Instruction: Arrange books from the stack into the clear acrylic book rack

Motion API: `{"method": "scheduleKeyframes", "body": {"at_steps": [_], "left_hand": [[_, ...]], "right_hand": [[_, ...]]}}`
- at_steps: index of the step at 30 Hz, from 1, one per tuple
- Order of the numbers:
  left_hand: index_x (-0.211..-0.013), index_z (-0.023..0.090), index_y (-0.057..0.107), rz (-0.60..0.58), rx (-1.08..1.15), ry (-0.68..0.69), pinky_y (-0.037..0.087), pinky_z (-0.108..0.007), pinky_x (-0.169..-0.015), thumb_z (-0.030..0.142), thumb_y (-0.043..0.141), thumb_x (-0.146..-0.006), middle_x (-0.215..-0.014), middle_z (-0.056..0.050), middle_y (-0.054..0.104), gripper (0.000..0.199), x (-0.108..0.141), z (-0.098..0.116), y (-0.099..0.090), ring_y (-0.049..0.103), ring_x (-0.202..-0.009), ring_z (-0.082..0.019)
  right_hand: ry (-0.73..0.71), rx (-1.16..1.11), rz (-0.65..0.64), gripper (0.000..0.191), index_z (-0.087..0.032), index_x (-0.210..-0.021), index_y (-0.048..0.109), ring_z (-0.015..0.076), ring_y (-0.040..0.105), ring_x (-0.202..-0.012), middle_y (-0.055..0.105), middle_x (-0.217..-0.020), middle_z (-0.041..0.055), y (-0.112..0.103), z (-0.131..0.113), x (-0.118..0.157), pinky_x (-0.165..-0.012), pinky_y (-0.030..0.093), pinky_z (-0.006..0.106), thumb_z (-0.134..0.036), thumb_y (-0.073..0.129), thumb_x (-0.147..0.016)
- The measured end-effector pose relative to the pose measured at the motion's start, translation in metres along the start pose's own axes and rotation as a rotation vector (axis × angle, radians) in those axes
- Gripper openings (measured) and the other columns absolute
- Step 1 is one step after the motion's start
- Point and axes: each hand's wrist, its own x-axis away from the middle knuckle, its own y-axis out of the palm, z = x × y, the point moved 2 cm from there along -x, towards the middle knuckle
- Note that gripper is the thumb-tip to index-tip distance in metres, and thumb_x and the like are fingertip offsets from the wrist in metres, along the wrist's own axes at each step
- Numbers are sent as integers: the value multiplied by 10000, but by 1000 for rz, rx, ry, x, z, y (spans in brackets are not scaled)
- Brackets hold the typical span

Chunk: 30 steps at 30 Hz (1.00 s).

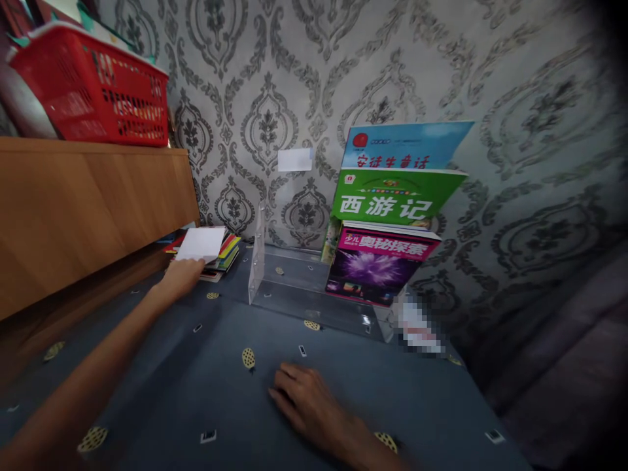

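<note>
We make out a white object pixelated past reading [417,327] beside the clear acrylic rack [299,288], a red plastic basket [88,85] cut off at top left, coloured books [223,258] partly hidden under a white card [201,243], our left forearm [83,373] and right forearm [353,438] cut off below

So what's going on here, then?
A person's left hand is touching a white card lying on a pile of books, beside a clear acrylic rack. The rack holds several books propped against the wall. The right hand rests on the blue tablecloth.
</note>
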Motion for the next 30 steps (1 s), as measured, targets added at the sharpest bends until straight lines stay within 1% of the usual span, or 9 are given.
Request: {"method": "scheduleKeyframes", "body": {"at_steps": [6, 10, 14, 15, 17, 19, 21, 25, 30], "left_hand": [[-1008, 115, 728, -194, 20, 227, 530, -412, -850, 62, 437, -880, -1016, -215, 739, 323, 61, 63, 15, 714, -994, -323], [-1037, 143, 724, -275, 119, 404, 535, -380, -832, 164, 443, -921, -1003, -166, 755, 305, 96, 114, 0, 721, -965, -303], [-1317, 219, 605, -366, 679, 715, 531, -309, -865, 391, 428, -1006, -1103, -77, 758, 397, 110, 139, -24, 707, -1003, -227], [-1356, 242, 577, -369, 761, 712, 519, -299, -909, 412, 405, -1018, -1177, -61, 741, 415, 109, 138, -25, 691, -1059, -213], [-1386, 253, 554, -307, 741, 583, 473, -329, -1017, 429, 372, -1029, -1317, -62, 683, 438, 104, 129, -17, 634, -1195, -224], [-1404, 220, 536, -220, 585, 428, 406, -401, -1111, 436, 394, -1019, -1422, -103, 607, 464, 101, 117, 2, 545, -1328, -268], [-1461, 181, 467, -178, 500, 365, 339, -449, -1171, 439, 420, -1009, -1541, -150, 474, 523, 104, 111, 26, 418, -1443, -289], [-1544, 174, 335, -129, 511, 412, 288, -478, -1212, 480, 395, -1017, -1642, -163, 279, 612, 121, 117, 66, 244, -1529, -269], [-1511, 169, 409, -16, 409, 426, 244, -552, -1218, 480, 370, -1030, -1625, -174, 308, 574, 132, 134, 87, 241, -1527, -291]], "right_hand": [[-43, -22, 41, 194, -191, -818, 588, 152, 617, -731, 644, -830, 24, 1, 0, -1, -664, 452, 257, -220, 523, -999], [3, -197, 206, 275, -196, -928, 630, 166, 635, -771, 658, -855, 45, -7, 1, 0, -726, 503, 277, -277, 399, -1054], [193, -394, 493, 288, -192, -1122, 604, 203, 658, -951, 678, -1001, 87, -14, 14, 2, -845, 529, 330, -340, 365, -1058], [242, -423, 529, 296, -193, -1112, 602, 210, 658, -971, 680, -1016, 92, -14, 18, 2, -849, 531, 339, -353, 360, -1055], [320, -479, 558, 305, -193, -1070, 602, 217, 661, -982, 683, -1024, 95, -12, 25, 1, -841, 533, 345, -370, 355, -1044], [364, -517, 552, 293, -194, -1053, 599, 218, 661, -981, 683, -1020, 91, -10, 30, 1, -832, 531, 344, -371, 366, -1033], [365, -513, 532, 263, -199, -1041, 598, 216, 658, -965, 683, -1002, 79, -10, 30, 1, -838, 525, 344, -353, 385, -1024], [301, -417, 486, 225, -195, -1025, 607, 207, 637, -918, 669, -963, 70, -13, 22, 1, -856, 514, 350, -276, 397, -1017], [121, -158, 251, 235, -169, -1127, 621, 242, 617, -1043, 671, -1098, 114, -12, 0, 4, -970, 491, 438, -168, 419, -1007]]}}
